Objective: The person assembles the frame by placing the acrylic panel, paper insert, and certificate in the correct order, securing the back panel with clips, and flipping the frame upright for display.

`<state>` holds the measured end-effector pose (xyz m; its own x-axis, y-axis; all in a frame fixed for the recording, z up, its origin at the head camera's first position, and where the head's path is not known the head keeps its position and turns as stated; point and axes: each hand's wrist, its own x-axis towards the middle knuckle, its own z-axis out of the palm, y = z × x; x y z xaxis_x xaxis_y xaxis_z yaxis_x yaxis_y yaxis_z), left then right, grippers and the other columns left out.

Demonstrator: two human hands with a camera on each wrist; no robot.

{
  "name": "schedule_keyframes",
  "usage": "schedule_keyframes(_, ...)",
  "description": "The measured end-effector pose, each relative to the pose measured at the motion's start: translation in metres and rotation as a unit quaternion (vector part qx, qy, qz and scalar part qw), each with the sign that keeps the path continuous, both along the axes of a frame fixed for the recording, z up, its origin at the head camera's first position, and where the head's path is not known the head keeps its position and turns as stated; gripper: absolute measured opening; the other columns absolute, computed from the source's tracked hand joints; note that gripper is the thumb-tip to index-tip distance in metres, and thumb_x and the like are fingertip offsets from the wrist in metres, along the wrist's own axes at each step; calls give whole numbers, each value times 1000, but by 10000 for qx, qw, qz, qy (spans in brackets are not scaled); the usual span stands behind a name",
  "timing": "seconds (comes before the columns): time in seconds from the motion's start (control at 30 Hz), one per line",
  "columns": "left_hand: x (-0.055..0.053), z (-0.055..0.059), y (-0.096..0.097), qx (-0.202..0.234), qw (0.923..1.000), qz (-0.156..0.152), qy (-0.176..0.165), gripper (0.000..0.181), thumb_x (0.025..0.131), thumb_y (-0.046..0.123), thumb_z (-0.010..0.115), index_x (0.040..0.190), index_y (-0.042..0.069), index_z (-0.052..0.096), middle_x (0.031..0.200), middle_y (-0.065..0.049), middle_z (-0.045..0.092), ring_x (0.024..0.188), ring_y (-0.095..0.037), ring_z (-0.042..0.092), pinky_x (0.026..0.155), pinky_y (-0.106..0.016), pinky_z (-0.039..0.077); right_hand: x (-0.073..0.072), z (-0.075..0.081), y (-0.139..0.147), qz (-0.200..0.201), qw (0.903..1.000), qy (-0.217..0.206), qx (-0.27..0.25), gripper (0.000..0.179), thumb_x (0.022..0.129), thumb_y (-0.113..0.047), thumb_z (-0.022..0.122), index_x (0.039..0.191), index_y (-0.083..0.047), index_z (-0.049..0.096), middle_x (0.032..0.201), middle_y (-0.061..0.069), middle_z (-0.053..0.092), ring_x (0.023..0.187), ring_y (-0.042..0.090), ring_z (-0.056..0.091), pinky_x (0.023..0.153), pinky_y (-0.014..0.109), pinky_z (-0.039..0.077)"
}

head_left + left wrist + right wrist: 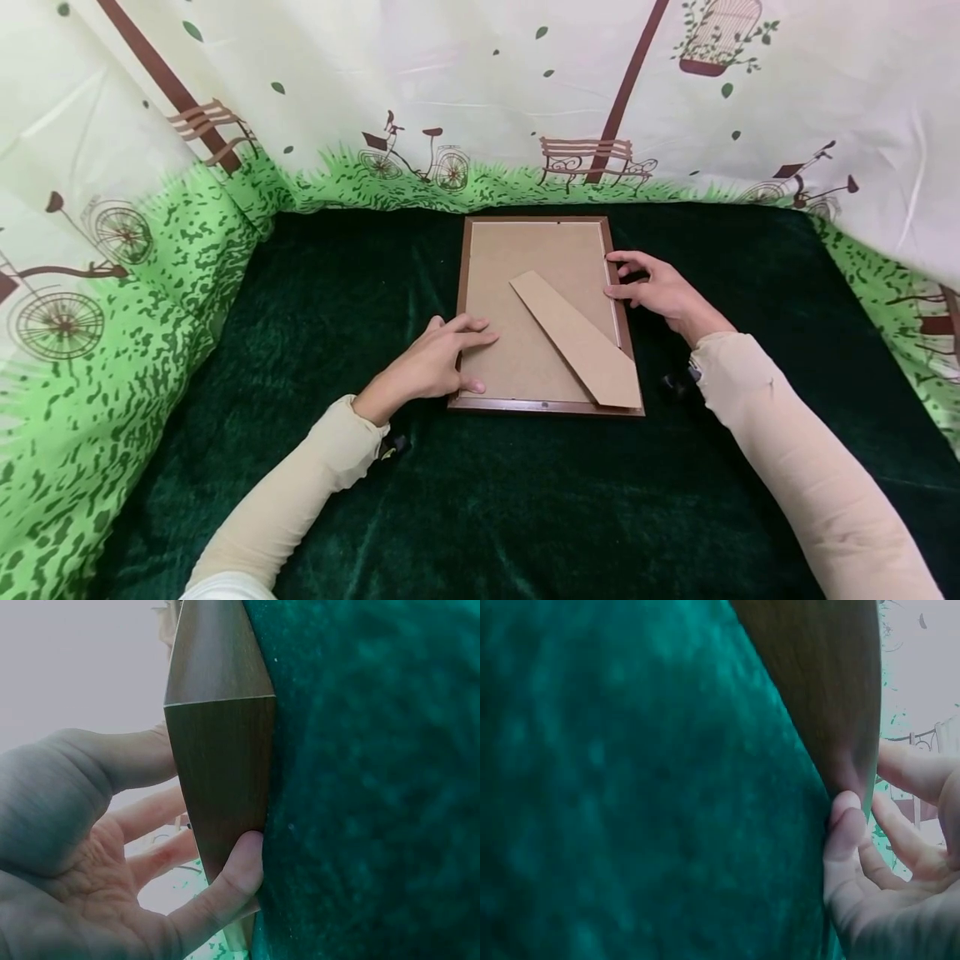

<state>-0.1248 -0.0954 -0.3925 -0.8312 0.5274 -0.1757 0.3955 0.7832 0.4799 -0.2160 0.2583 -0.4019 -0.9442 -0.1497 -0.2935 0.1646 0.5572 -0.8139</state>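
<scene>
A brown wooden picture frame (462, 283) lies back side up, showing its tan backing board (540, 250). A tapered stand flap (577, 342) slants across the board to the lower right corner. My left hand (433, 358) reaches over the frame's left edge near its lower corner, thumb and extended fingers on the back. In the left wrist view, the little finger (238, 874) touches the outer side of the frame. At the right edge, toward the top, my right hand (660, 292) has its thumb and index fingertip on the rim. In the right wrist view, another fingertip (846, 825) rests against the outer side.
Dark green velvet cloth (337, 308) covers the surface beneath the frame. A pale curtain (465, 75) printed with bicycles, benches and grass rises behind and along both sides. A small dark device (678, 382) sits at the right wrist.
</scene>
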Motion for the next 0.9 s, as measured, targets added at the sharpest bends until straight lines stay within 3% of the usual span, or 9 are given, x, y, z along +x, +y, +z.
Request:
schedule_keyframes(0.3,0,-1,0,1,10000,-67,22,73,77,32,86,143,23,56,155,-2,43,110,-24,42,87,-33,38,-3,6,2,618,9959,153,642,59,96,-28,67,148,-21,41,126,14,43,87,27,58,74,33,54)
schedule_keyframes(0.6,0,1,1,-72,9999,-106,97,73,77,31,86,143,21,56,155,-3,43,112,-25,43,87,-33,37,-7,20,-3,1122,9802,149,1627,58,97,-28,65,148,-22,39,119,16,51,85,25,64,75,38,49)
schedule_keyframes(0.9,1,0,3,-43,9999,-86,71,73,76,31,86,142,21,57,155,-3,43,111,-24,42,86,-33,37,-9,15,-2,1123,9826,79,1476,67,97,-30,65,152,-22,28,122,17,47,83,25,64,72,37,48)
